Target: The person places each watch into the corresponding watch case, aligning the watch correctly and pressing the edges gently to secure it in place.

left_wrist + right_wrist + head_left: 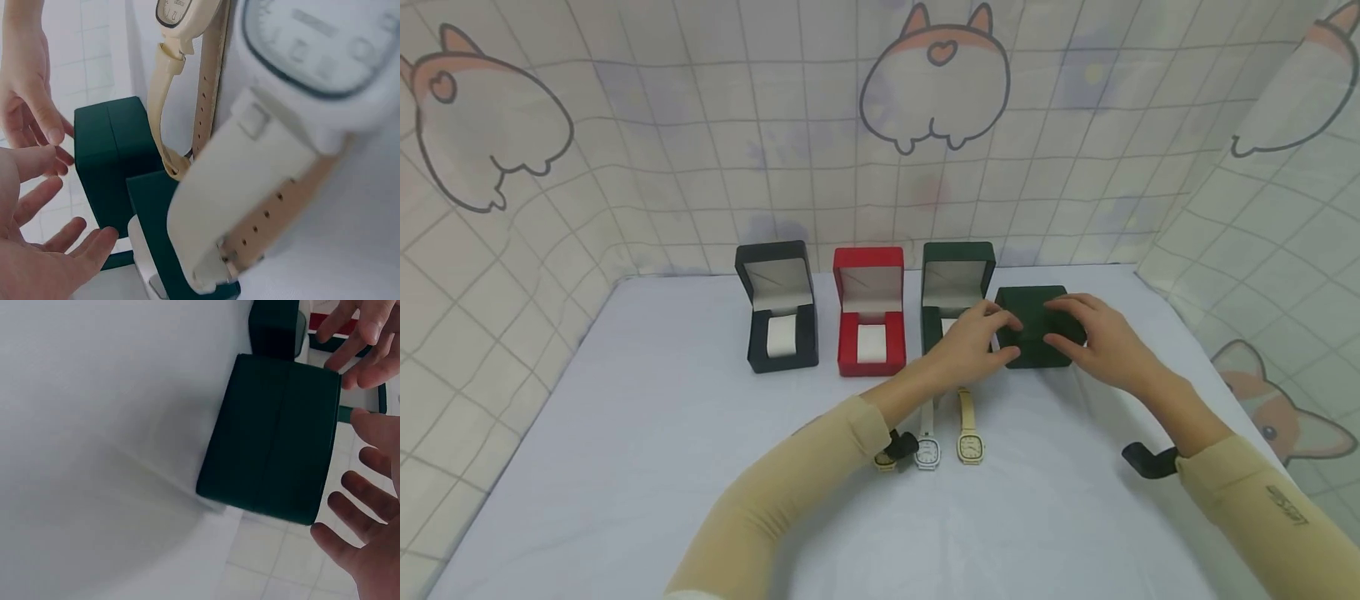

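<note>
A closed dark green watch box [1033, 350] stands at the right end of a row of boxes. My left hand [976, 340] is at its left side, fingers spread and slightly bent, in front of an open green watch box [958, 250]. On the other side, my right hand [1105, 340] has its fingers bent loosely beside the closed box. In the right wrist view, fingertips of the right hand [372, 506] come close to the box edge [275, 444]; whether they touch cannot be told. Neither hand grips anything.
To the left stand an open red watch box [872, 358] and an open black watch box [782, 354], each with a white cushion. Nearer lie a cream watch [970, 448], a white watch [927, 452] and another watch [885, 461] partly behind the left wrist camera [901, 444].
</note>
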Demonstrator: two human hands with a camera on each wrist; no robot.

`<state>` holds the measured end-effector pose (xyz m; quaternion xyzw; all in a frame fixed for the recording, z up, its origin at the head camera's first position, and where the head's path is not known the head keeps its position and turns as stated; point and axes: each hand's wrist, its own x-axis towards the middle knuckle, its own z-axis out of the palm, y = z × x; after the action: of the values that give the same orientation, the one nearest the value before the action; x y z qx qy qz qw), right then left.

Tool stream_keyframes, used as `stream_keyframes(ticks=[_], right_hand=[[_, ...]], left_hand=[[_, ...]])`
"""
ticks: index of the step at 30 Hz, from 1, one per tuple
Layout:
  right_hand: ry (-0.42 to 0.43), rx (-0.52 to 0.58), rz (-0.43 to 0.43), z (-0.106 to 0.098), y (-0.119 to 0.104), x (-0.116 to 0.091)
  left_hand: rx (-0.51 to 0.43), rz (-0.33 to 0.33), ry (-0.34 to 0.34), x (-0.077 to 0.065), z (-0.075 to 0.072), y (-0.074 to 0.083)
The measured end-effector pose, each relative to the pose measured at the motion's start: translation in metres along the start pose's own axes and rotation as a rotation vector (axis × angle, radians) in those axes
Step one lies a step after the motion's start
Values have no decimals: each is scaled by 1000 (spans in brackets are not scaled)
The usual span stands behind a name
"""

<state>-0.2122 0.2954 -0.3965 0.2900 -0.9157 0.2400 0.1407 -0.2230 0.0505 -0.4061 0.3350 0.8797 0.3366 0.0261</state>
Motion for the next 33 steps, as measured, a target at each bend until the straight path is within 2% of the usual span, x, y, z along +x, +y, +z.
stream_keyframes(ticks=[7,23,28,33], right_hand=[[-35,0,-24,1,-12,13],[-250,-86,44,9,-40,41],[-283,-86,11,14,-45,47],[-324,-105,-17,21,-50,54]], left_hand=[[-31,-19,3,-12,-13,-5],[-36,-63,43,-46,-38,-28],[-35,-48,52,-56,-45,-32],[-41,-62,42,-64,-48,-35]])
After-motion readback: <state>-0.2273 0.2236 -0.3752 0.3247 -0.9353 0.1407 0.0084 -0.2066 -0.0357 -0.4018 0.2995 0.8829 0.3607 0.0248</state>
